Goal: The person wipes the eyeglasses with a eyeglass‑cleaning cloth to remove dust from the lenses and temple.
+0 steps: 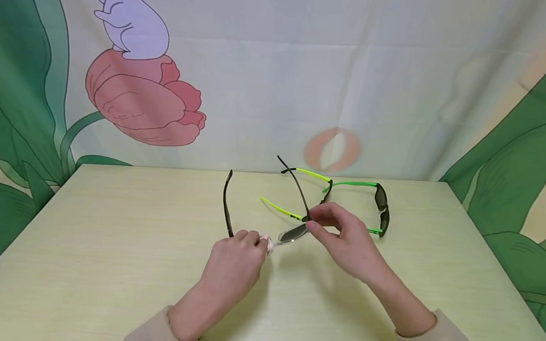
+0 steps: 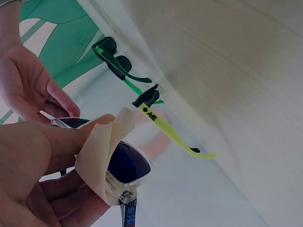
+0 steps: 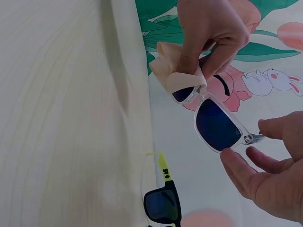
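A pair of clear-framed sunglasses [image 3: 218, 125] with dark lenses is held up above the table between both hands. My left hand [image 1: 236, 258] pinches a pale pink cloth [image 2: 102, 156] folded over one lens, as the left wrist view shows. At the other end, my right hand [image 1: 348, 239] grips the frame by the hinge, with thumb and fingers around its corner. Both dark temples of these sunglasses point away toward the back of the table. Part of the covered lens is hidden by the cloth.
Behind the right hand lie black sunglasses with yellow temples [image 2: 165, 130]. Farther right on the table [image 1: 110, 265] stand sunglasses with green temples [image 1: 355, 183]. A printed curtain [image 1: 268, 77] hangs along the table's back edge.
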A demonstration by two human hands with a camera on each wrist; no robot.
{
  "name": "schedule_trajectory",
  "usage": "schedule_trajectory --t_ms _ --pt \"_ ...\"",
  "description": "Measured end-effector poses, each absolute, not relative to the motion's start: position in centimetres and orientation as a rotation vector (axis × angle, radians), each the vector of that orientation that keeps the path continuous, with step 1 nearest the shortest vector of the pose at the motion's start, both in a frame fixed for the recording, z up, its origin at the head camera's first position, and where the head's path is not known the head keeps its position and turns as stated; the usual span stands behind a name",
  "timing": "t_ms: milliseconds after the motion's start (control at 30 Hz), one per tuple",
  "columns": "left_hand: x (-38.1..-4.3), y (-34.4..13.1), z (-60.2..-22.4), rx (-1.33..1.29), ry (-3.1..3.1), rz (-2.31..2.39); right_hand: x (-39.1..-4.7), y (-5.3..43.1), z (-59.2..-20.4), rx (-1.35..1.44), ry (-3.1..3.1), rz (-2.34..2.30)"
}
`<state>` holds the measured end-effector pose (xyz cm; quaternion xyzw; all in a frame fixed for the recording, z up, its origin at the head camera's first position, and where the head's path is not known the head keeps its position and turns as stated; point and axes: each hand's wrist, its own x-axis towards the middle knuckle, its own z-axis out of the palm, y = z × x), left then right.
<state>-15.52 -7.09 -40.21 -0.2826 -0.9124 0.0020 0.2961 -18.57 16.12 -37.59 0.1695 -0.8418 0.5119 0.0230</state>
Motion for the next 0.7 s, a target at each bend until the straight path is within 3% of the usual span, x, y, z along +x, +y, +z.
schedule_trajectory --t_ms 300,700 --pt "-15.4 -6.7 -40.0 -0.678 -2.361 -0.128 -18.4 14.9 -38.4 0.349 -2.657 1.855" --pt "-14.8 -5.9 -39.4 -0.697 -2.312 -0.254 -18.0 13.3 -39.3 0.404 -2.367 2.294"
